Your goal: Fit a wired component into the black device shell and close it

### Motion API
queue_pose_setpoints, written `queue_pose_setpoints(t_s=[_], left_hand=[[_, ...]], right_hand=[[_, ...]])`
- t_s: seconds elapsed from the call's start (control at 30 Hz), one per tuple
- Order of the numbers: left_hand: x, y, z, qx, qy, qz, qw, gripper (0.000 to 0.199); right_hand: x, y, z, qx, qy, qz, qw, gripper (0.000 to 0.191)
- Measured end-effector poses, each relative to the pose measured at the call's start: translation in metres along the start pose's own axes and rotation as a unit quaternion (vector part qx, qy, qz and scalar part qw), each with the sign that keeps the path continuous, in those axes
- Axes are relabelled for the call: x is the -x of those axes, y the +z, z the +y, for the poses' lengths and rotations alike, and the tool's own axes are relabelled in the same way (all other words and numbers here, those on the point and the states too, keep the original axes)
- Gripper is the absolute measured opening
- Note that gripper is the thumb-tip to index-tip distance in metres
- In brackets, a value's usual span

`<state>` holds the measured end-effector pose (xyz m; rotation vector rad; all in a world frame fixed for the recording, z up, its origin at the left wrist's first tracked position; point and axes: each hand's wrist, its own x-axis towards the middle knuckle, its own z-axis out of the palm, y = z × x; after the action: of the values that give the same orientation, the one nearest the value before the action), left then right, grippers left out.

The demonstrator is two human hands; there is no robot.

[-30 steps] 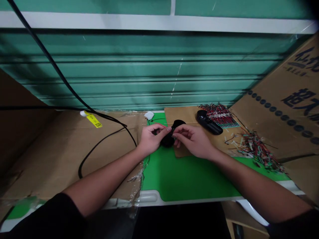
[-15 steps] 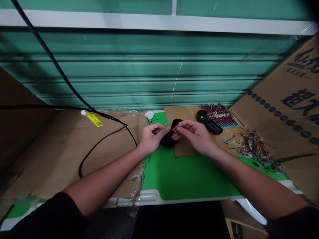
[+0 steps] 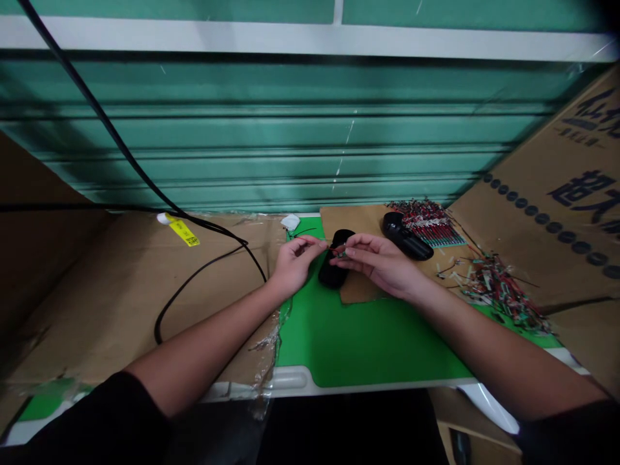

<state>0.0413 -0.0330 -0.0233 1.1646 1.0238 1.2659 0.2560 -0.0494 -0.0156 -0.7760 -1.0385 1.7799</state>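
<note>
Pinching a thin wire [image 3: 332, 248] between both hands' fingers [image 3: 349, 247].

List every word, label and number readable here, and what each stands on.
"超" in large black print on the cardboard flap, rest cut off.
"仙" higher on the same flap, rest cut off; small line beneath too blurred.
Yellow label: print too small to read.

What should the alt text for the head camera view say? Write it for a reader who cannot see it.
The left hand and right hand pinch a thin wire above a black oblong object on a green mat. Nearby lie a second black object, rows of red-and-black wires and a loose heap of wires.
</note>
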Motion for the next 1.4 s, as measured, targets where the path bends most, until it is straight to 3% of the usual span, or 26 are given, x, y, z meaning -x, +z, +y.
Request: queue_pose_setpoints(t_s=[0.23, 0.4, 0.53, 0.67, 0.8, 0.97, 1.17, 1.3, 1.4], left_hand=[[-0.005, -0.004, -0.002, 0.007, -0.022, -0.001, 1.0, 0.043], [-0.002, -0.003, -0.005, -0.02, -0.022, -0.042, 0.999, 0.046], [0.006, 0.004, -0.014, -0.155, 0.042, -0.016, 0.987, 0.051], [0.012, 0.005, -0.021, -0.319, 0.101, -0.016, 0.942, 0.058], [0.01, 0.001, -0.021, -0.363, 0.099, -0.05, 0.925, 0.043], [0.006, -0.001, -0.019, -0.289, 0.059, -0.056, 0.954, 0.039], [-0.007, -0.004, -0.016, -0.101, -0.031, 0.019, 0.994, 0.05], [-0.004, -0.001, -0.011, 0.052, -0.097, -0.033, 0.993, 0.057], [0.005, 0.005, -0.011, 0.07, -0.102, -0.071, 0.99, 0.056]], right_hand=[[-0.001, -0.005, -0.003, 0.01, -0.005, -0.009, 1.0, 0.03], [-0.002, -0.004, -0.007, 0.011, -0.031, 0.006, 0.999, 0.031], [0.0, -0.002, -0.019, 0.007, -0.073, 0.025, 0.997, 0.03], [0.001, -0.008, -0.032, 0.006, -0.118, 0.063, 0.991, 0.03], [-0.002, -0.018, -0.04, 0.015, -0.151, 0.087, 0.985, 0.031], [-0.006, -0.021, -0.036, -0.015, -0.157, 0.084, 0.984, 0.027], [-0.009, -0.018, -0.022, 0.0, -0.136, 0.096, 0.986, 0.038], [-0.011, -0.014, -0.012, 0.082, -0.18, 0.125, 0.972, 0.047], [-0.011, -0.008, -0.005, 0.133, -0.219, 0.127, 0.958, 0.047]])
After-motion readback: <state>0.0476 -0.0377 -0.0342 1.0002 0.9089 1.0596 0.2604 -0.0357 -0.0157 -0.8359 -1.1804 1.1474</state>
